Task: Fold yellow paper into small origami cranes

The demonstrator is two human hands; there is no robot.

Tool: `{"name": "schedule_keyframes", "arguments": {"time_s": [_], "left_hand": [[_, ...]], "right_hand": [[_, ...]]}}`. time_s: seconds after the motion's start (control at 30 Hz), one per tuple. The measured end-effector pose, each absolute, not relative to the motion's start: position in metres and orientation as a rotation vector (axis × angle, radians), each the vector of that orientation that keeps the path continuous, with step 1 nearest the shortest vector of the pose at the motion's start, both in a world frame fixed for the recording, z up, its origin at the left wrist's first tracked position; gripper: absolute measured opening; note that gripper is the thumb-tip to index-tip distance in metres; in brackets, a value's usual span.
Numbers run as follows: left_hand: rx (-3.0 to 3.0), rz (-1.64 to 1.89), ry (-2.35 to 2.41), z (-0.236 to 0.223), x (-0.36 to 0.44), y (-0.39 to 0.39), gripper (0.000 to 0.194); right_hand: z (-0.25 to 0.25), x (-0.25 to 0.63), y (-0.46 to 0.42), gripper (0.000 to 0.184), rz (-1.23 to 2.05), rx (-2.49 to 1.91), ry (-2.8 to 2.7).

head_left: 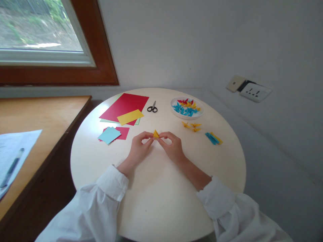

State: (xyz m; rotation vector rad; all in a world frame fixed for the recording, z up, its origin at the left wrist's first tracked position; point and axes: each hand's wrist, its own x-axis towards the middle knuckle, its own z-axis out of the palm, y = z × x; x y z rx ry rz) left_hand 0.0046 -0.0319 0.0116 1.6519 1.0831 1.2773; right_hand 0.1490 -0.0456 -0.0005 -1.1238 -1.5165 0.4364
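Note:
A small folded yellow paper piece (156, 134) is pinched between both my hands above the middle of a round white table (156, 198). My left hand (139, 147) grips its left side with fingertips closed. My right hand (171, 145) grips its right side the same way. Both sleeves are white. Three folded yellow paper figures (192, 126) lie just right of my hands. A white dish (186, 108) behind them holds several blue, yellow and red folded figures.
Black scissors (152, 107) lie at the table's back. Red and yellow sheets (124, 110) and smaller blue and red squares (111, 134) lie at back left. Blue and yellow folded strips (213, 138) lie at right. A wooden desk (37, 114) with papers and a pen stands left.

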Motion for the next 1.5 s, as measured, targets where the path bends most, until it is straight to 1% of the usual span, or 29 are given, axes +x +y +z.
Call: {"name": "schedule_keyframes", "arguments": {"time_s": [0.53, 0.63, 0.73, 0.87, 1.03, 1.3, 1.5], "left_hand": [[1.616, 1.317, 1.062, 0.0089, 0.0047, -0.0301, 0.006], [1.577, 1.294, 1.036, 0.0106, 0.005, -0.0308, 0.01], [1.582, 1.26, 1.04, 0.0119, 0.0057, -0.0313, 0.015], [1.612, 1.256, 1.065, 0.0128, 0.0064, -0.0308, 0.011], [1.552, 1.257, 1.057, 0.0117, 0.0062, -0.0293, 0.009], [1.391, 1.232, 1.02, 0.0113, 0.0051, -0.0282, 0.012], [1.328, 1.232, 1.024, 0.0152, 0.0057, -0.03, 0.012]], "right_hand": [[-0.0013, 0.1487, -0.045, 0.007, 0.531, -1.154, -1.447], [-0.0025, 0.1486, -0.0439, 0.011, 0.6, -1.131, -1.393], [-0.0013, 0.1484, -0.0443, 0.009, 0.628, -1.127, -1.41], [0.0021, 0.148, -0.0467, 0.007, 0.616, -1.148, -1.473], [0.0019, 0.1474, -0.0463, 0.01, 0.615, -1.165, -1.481], [-0.0021, 0.1472, -0.043, 0.018, 0.83, -1.216, -1.478], [-0.001, 0.1474, -0.043, 0.015, 0.922, -1.194, -1.422]]}}
